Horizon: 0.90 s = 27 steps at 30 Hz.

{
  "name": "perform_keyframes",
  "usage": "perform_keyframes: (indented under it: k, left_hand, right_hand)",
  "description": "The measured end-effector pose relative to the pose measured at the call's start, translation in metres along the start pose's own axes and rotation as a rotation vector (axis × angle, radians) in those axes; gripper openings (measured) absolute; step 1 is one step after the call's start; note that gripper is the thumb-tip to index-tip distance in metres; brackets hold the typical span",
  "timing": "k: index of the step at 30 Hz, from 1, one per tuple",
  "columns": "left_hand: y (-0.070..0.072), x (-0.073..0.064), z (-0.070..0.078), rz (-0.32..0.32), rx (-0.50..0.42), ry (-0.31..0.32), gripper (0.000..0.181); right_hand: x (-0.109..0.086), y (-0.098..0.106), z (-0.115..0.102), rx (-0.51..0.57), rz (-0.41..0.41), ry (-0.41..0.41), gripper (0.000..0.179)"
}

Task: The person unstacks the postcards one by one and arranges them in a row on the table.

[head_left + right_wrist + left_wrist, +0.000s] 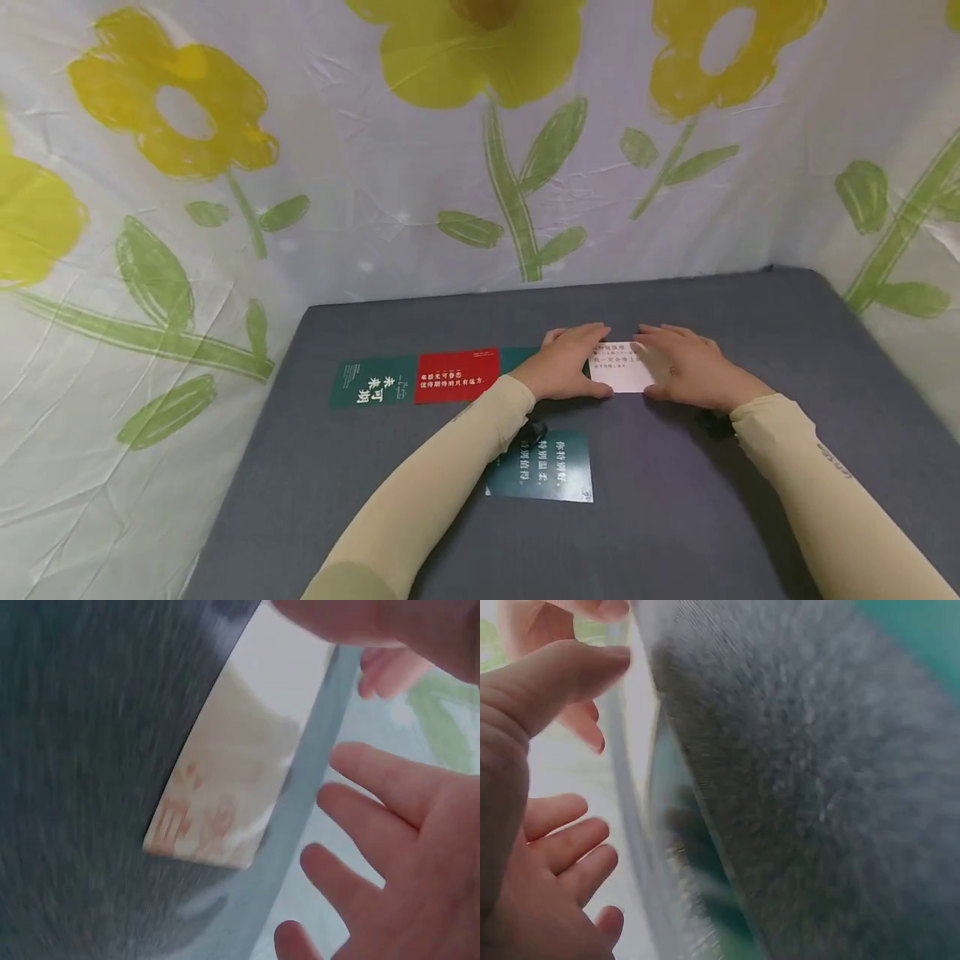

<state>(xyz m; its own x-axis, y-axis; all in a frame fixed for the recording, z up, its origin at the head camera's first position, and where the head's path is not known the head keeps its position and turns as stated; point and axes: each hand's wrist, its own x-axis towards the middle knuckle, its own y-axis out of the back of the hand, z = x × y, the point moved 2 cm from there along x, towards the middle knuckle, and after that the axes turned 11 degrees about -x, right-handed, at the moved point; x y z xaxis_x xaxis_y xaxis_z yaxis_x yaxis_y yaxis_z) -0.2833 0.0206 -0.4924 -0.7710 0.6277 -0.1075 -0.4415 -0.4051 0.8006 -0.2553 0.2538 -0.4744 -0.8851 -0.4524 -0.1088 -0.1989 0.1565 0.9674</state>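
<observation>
A white card (pixel 621 367) printed with dark and reddish text lies between my two hands in the head view. My left hand (pixel 567 364) is at its left end, thumb by the lower corner and fingers beyond the upper one. At the right end is my right hand (pixel 693 364), its thumb near the lower edge. In the right wrist view the card (pixel 240 757) lies flat, with loosely spread fingers (pixel 375 817) beside it. The left wrist view has the left thumb (pixel 570 679) by a pale edge, fingers apart below.
Left of the white card, a dark green card (pixel 517 358), partly hidden, a red card (pixel 457 375) and another green card (pixel 375 382) form a row. A teal card (pixel 555 471) lies nearer me, partly under my left forearm. A flower-printed curtain (pixel 390 208) hangs behind the grey table (pixel 637 517).
</observation>
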Motion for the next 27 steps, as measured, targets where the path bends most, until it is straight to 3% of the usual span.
perform_keyframes:
  k: [4, 9, 13, 17, 20, 27]
  left_hand:
    - [0.009, -0.029, 0.005, 0.060, -0.044, -0.035, 0.102]
    - [0.012, -0.081, 0.010, 0.068, -0.052, -0.080, 0.097]
    - [0.011, -0.122, 0.004, 0.035, -0.035, -0.068, 0.094]
    - [0.008, -0.157, -0.006, 0.031, -0.003, -0.009, 0.097]
    - [0.006, -0.174, -0.011, 0.012, 0.045, 0.020, 0.099]
    - [0.009, -0.192, -0.012, -0.060, 0.096, 0.049, 0.104]
  right_hand:
    - [-0.012, -0.006, -0.023, -0.007, 0.075, 0.026, 0.080]
    - [-0.030, -0.018, -0.071, -0.016, 0.139, 0.105, 0.077]
    - [-0.039, -0.025, -0.109, -0.032, 0.172, 0.177, 0.076]
    - [-0.045, -0.030, -0.137, -0.059, 0.160, 0.212, 0.077]
    - [-0.049, -0.035, -0.153, -0.066, 0.128, 0.227, 0.079]
    - [-0.052, -0.044, -0.172, -0.093, 0.091, 0.232, 0.085]
